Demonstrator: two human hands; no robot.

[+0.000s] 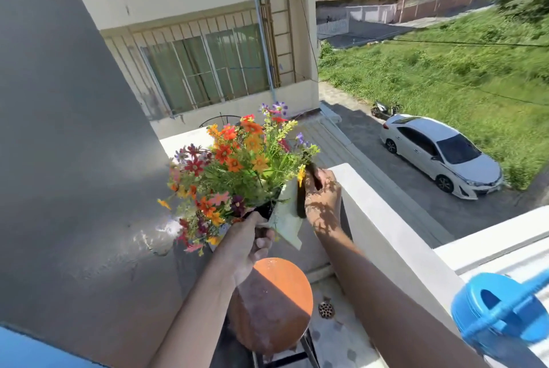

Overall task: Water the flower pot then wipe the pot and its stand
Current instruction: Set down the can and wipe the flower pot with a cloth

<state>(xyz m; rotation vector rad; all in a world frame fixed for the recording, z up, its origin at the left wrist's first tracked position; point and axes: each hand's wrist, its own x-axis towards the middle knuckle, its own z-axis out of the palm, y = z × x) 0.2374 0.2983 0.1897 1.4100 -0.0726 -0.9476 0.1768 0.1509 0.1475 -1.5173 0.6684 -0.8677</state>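
Note:
I hold a black flower pot (pixel 265 209) full of orange, red and purple flowers (pixel 237 165) lifted and tilted above its stand. My left hand (pixel 252 244) grips the pot from below at its base. My right hand (pixel 322 198) is closed on the pot's black rim on the right side. A pale cloth (pixel 286 220) lies against the pot's side between my two hands; which hand pins it is unclear. The stand (pixel 282 302) has a round rusty orange top with black legs and sits bare directly beneath the pot.
A blue watering can (pixel 499 315) sits on the white balcony ledge (pixel 386 228) at the lower right. A grey wall (pixel 74 159) runs close on the left. A floor drain (pixel 326 309) lies beside the stand. Beyond the ledge is a drop to a street with a white car (pixel 439 156).

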